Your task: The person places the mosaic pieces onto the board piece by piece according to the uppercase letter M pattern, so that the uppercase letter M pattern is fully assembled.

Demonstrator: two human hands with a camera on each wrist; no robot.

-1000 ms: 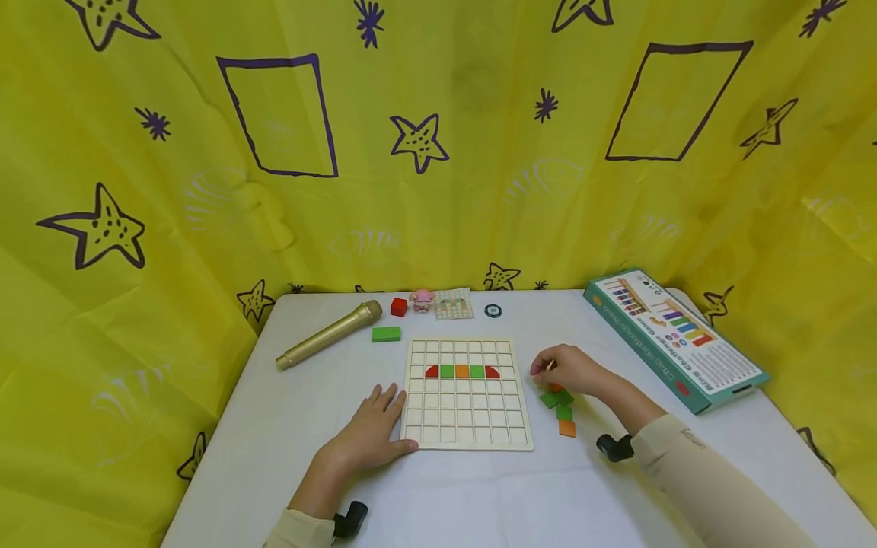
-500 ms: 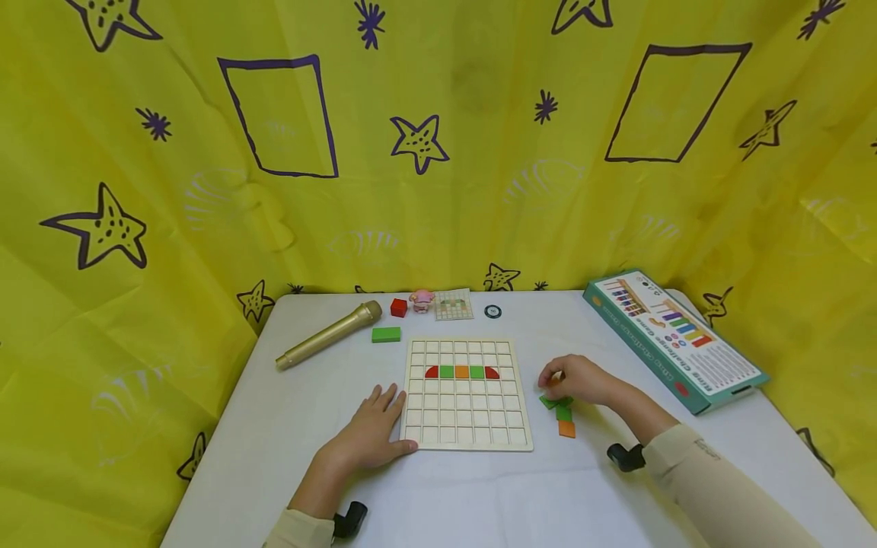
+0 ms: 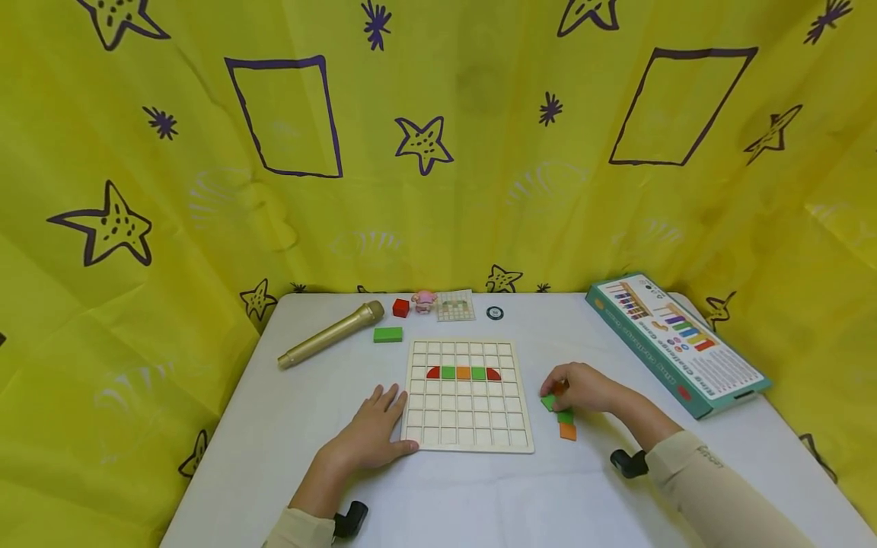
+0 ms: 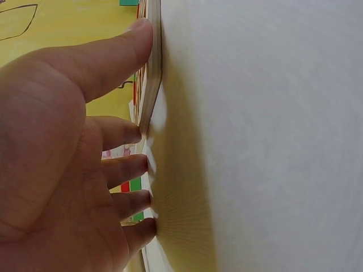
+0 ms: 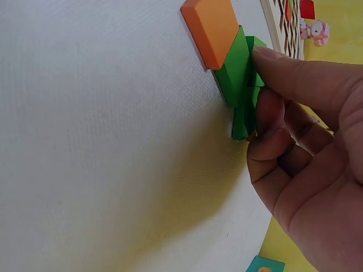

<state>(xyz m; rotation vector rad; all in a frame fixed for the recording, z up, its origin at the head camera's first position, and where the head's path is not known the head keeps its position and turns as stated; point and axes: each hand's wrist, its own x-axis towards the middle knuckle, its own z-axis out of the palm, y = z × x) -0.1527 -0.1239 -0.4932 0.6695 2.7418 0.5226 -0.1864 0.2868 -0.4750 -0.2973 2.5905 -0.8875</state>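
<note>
A pale wooden grid board [image 3: 466,435] lies mid-table; one row holds an orange tile [image 3: 464,373] between two green tiles, with red rounded pieces [image 3: 494,374] at its ends. My left hand [image 3: 368,432] rests flat at the board's left edge, fingers spread, its thumb on the near corner. Right of the board, my right hand [image 3: 581,387] pinches a green tile [image 5: 257,71] between thumb and index finger over a small pile. Another green tile [image 5: 233,73] and an orange tile [image 5: 212,31] lie in that pile; fingers partly hide the rest.
Behind the board are a green block [image 3: 387,335], red cube [image 3: 400,308], pink figurine [image 3: 424,301], pattern card [image 3: 455,306] and round dark token [image 3: 495,313]. A gold microphone [image 3: 330,336] lies left. A game box [image 3: 678,346] occupies the back right.
My right hand has moved slightly right and toward me, down onto the pile, and now pinches a green tile. The left hand and the board's row of tiles stay as they were.
</note>
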